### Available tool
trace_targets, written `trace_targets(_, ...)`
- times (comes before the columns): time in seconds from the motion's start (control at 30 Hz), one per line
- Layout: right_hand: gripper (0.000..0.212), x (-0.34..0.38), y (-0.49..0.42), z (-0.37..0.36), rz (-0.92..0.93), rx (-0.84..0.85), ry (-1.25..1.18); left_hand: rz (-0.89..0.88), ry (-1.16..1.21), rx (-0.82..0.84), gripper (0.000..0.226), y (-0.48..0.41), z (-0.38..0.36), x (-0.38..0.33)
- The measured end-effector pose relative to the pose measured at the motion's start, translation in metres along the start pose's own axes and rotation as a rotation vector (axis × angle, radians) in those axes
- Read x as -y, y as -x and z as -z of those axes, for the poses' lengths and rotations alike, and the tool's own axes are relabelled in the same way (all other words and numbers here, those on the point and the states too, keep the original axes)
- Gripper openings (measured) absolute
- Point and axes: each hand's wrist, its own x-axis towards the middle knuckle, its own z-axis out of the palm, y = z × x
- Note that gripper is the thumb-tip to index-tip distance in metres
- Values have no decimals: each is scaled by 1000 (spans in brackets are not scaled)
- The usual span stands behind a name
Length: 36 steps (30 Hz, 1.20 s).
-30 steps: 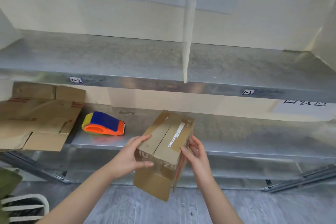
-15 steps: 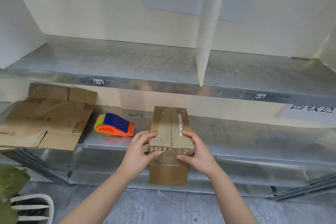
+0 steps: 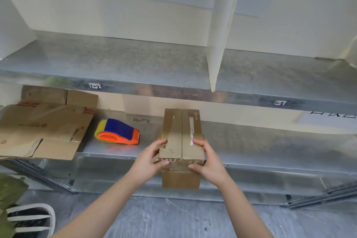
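A small brown cardboard box [image 3: 181,137] with its top flaps closed is held at the front edge of the lower metal shelf [image 3: 251,147], its near end overhanging the edge. My left hand [image 3: 148,162] grips its left near corner, thumb on the front face and fingers on the top. My right hand [image 3: 208,160] grips the right near corner the same way. A white label strip runs along the right top flap.
An orange, blue and yellow tape dispenser [image 3: 117,131] lies on the same shelf left of the box. Flattened cardboard [image 3: 42,123] lies further left. An upper metal shelf [image 3: 135,63] carries a white divider [image 3: 222,31]. A white-rimmed basket [image 3: 31,220] stands on the floor at bottom left.
The box was tilted in the air a second ago. It is now level and squared to the shelf, pushed further onto it, with both hands still holding it.
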Motion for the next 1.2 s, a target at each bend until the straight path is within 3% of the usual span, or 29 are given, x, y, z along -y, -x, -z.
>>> trace_targets(0.1,80,-7,-21,-2,-22,-19,-9,-9,-62,-20,80,-22,0,11)
trace_targets(0.33,81,-10,-56,8,-15,-27,10,-45,-132,-20,81,-65,1,8)
trace_targets(0.7,102,-16,-42,14,43,-45,138,-144,-280,-50,86,-61,5,10)
trace_targets(0.8,83,-10,-32,16,110,-107,283,-181,-390,-68,91,-53,13,11)
trace_targets(0.9,64,3,-25,13,206,-146,494,-250,-665,-59,88,-45,34,17)
trace_targets(1.07,54,39,-34,-23,433,-171,664,-337,-945,-90,76,-28,84,28)
trace_targets(1.2,56,82,-44,-83,452,-35,666,-318,-1086,-56,72,-24,138,49)
